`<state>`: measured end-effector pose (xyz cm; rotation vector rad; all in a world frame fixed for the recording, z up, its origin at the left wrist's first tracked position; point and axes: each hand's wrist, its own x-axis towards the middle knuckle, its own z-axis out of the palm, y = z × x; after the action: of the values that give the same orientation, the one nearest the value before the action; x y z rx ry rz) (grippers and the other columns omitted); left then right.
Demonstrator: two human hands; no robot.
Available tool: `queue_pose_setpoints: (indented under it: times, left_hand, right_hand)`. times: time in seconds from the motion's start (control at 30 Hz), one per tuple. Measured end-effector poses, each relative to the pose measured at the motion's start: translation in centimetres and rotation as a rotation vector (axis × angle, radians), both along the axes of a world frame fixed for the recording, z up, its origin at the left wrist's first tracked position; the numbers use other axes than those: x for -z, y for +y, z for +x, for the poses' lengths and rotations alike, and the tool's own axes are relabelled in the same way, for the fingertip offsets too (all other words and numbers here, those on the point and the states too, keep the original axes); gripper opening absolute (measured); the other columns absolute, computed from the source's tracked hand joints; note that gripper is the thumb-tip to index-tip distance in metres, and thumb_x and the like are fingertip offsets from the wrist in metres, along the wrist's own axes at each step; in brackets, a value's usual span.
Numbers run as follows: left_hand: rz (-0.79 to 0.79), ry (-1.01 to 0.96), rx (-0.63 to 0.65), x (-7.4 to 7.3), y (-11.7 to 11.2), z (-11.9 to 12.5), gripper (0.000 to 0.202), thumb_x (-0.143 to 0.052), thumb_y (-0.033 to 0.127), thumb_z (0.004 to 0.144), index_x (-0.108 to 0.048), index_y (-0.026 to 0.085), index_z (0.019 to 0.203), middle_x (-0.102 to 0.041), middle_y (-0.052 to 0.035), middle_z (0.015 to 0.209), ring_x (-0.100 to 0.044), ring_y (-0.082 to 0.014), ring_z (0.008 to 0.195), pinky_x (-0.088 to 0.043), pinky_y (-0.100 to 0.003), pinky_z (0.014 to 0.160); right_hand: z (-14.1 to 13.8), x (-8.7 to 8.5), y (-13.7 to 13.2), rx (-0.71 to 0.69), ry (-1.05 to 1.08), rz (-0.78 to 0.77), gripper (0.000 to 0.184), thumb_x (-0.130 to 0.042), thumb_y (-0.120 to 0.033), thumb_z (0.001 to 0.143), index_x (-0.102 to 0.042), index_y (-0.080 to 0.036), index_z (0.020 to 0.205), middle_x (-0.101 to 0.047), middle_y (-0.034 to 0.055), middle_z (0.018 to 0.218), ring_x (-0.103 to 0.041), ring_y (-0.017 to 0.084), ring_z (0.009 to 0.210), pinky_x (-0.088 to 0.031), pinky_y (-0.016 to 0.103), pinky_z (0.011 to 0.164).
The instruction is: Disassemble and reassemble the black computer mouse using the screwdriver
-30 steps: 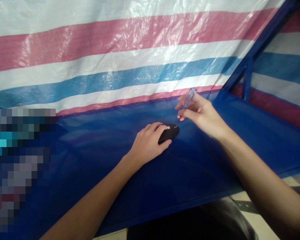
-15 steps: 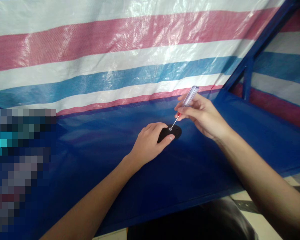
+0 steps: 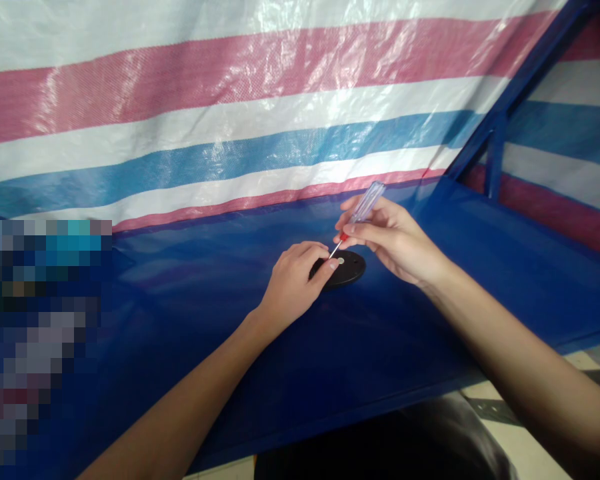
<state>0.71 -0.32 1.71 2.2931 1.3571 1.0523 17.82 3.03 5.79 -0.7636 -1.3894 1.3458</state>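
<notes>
A black round disc (image 3: 351, 272) lies on the blue tabletop, with a small pale spot at its middle and a small dark hole nearer its right edge. Its left part is gripped by my left hand (image 3: 293, 283), thumb in front and fingers behind. My right hand (image 3: 397, 240) is closed round a screwdriver (image 3: 366, 203) with a clear purplish handle, red at the shaft end. The thin metal shaft slants down left to the gap between my left thumb and index finger, left of the pale spot. Its very tip is hidden there.
Behind the blue table (image 3: 220, 387) hangs a striped red, white and blue plastic sheet (image 3: 230, 80). A blue metal frame post (image 3: 520, 93) slants up at the right. Blurred-out items (image 3: 40, 333) are at the left edge.
The screwdriver and my right hand have moved left and slightly down; its tip has left the pale spot for my left fingertips. My left hand has shifted slightly left, uncovering more of the disc.
</notes>
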Motion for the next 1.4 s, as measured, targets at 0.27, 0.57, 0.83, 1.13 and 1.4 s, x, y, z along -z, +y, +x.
queue_pose_setpoints:
  times: [0.27, 0.57, 0.83, 1.13, 1.4]
  left_hand:
    - [0.034, 0.030, -0.020, 0.0, -0.1, 0.0, 0.015, -0.052, 0.030, 0.089, -0.064, 0.020, 0.086, -0.069, -0.0012, 0.102, -0.061, -0.0175, 0.097, -0.044, -0.033, 0.088]
    - [0.100, 0.013, -0.088, 0.0, 0.5, -0.6, 0.016, -0.055, 0.031, 0.088, -0.062, 0.020, 0.078, -0.069, -0.0014, 0.098, -0.061, -0.0171, 0.094, -0.044, -0.033, 0.086]
    - [0.029, 0.067, -0.244, 0.3, 2.0, -2.3, 0.021, -0.051, 0.035, 0.088, -0.063, 0.021, 0.079, -0.068, -0.0008, 0.086, -0.061, -0.0168, 0.082, -0.044, -0.030, 0.075]
    - [-0.165, -0.085, -0.287, 0.5, 3.2, -3.0, 0.023, -0.053, 0.037, 0.085, -0.063, 0.021, 0.072, -0.070, 0.0009, 0.079, -0.062, -0.0161, 0.078, -0.045, -0.029, 0.077]
    - [-0.178, 0.041, -0.435, 0.3, 3.5, -3.6, 0.025, -0.051, 0.038, 0.084, -0.064, 0.021, 0.071, -0.071, -0.0032, 0.085, -0.063, -0.0208, 0.083, -0.045, -0.034, 0.077]
  right_hand:
    - [0.2, -0.1, 0.1, 0.010, 0.019, 0.001, 0.030, -0.072, -0.016, 0.068, -0.060, -0.017, 0.096, -0.067, -0.0012, 0.078, -0.067, 0.013, 0.070, -0.055, 0.026, 0.065]
    - [0.6, -0.4, 0.6, 0.148, -0.053, 0.105, 0.025, -0.067, -0.017, 0.069, -0.057, -0.020, 0.091, -0.063, -0.0027, 0.075, -0.064, 0.013, 0.063, -0.052, 0.027, 0.059]
    - [2.2, 0.4, 2.2, 0.525, -0.982, 0.356, 0.014, -0.047, -0.017, 0.076, -0.059, -0.019, 0.082, -0.066, 0.0039, 0.074, -0.061, 0.020, 0.066, -0.042, 0.031, 0.060]
    - [2.3, 1.0, 2.0, 0.400, -1.644, 0.387, 0.025, -0.046, -0.027, 0.082, -0.062, -0.021, 0.101, -0.072, 0.0132, 0.094, -0.068, 0.032, 0.078, -0.044, 0.036, 0.056]
    - [2.5, 1.5, 2.0, 0.248, -1.704, 0.368, 0.026, -0.043, -0.025, 0.085, -0.063, -0.018, 0.101, -0.070, 0.0186, 0.096, -0.068, 0.036, 0.080, -0.049, 0.044, 0.060]
